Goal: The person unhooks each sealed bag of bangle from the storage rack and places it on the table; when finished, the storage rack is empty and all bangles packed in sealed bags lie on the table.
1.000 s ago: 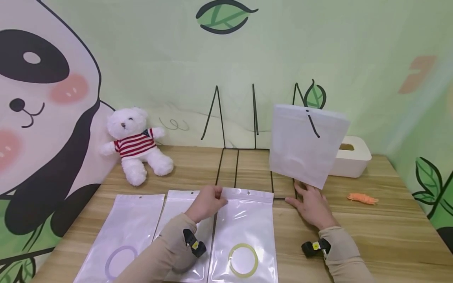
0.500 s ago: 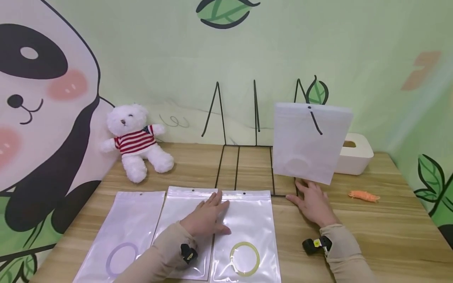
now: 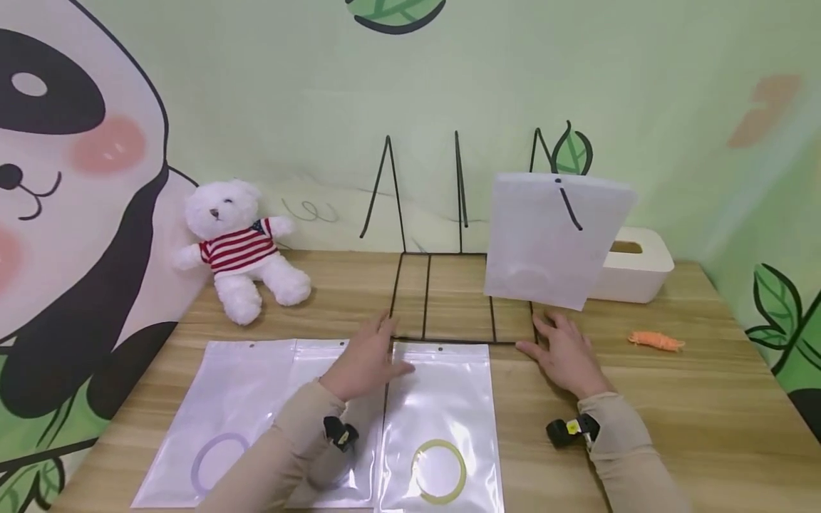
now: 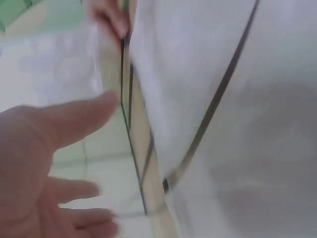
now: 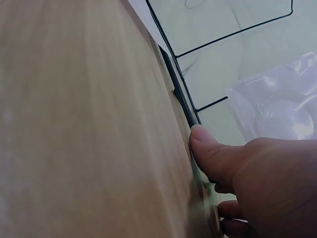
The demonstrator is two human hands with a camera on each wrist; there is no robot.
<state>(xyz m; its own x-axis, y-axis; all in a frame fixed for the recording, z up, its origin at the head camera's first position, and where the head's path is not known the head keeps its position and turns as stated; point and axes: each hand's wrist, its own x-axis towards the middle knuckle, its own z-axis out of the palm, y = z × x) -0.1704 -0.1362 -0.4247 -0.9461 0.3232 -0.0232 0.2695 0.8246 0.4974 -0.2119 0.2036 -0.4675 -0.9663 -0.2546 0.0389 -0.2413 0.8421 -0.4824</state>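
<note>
A black wire rack with upright hooks (image 3: 449, 341) stands at the back of the table. From its right hook hangs a white zip pouch (image 3: 554, 249), tilted forward. My right hand (image 3: 571, 356) holds the rack's front right corner, its thumb (image 5: 210, 148) on the wire in the right wrist view. At the front left corner my left hand (image 3: 362, 360) reaches out over the flat pouches, thumb and fingers spread apart with nothing held. Below it lie a right pouch with a yellow ring (image 3: 442, 399), a partly hidden middle pouch (image 3: 314, 363) and a left pouch with a lilac ring (image 3: 250, 399).
A white teddy bear (image 3: 240, 249) in a striped shirt sits at the back left. Behind the hanging pouch is a white tissue box (image 3: 635, 274). An orange cord bundle (image 3: 656, 341) lies to the right. The printed wall (image 3: 308, 107) closes off the back.
My left hand has let go of the right pouch's top edge, spread its fingers and moved up to the rack's left corner. The right hand stays at its corner.
</note>
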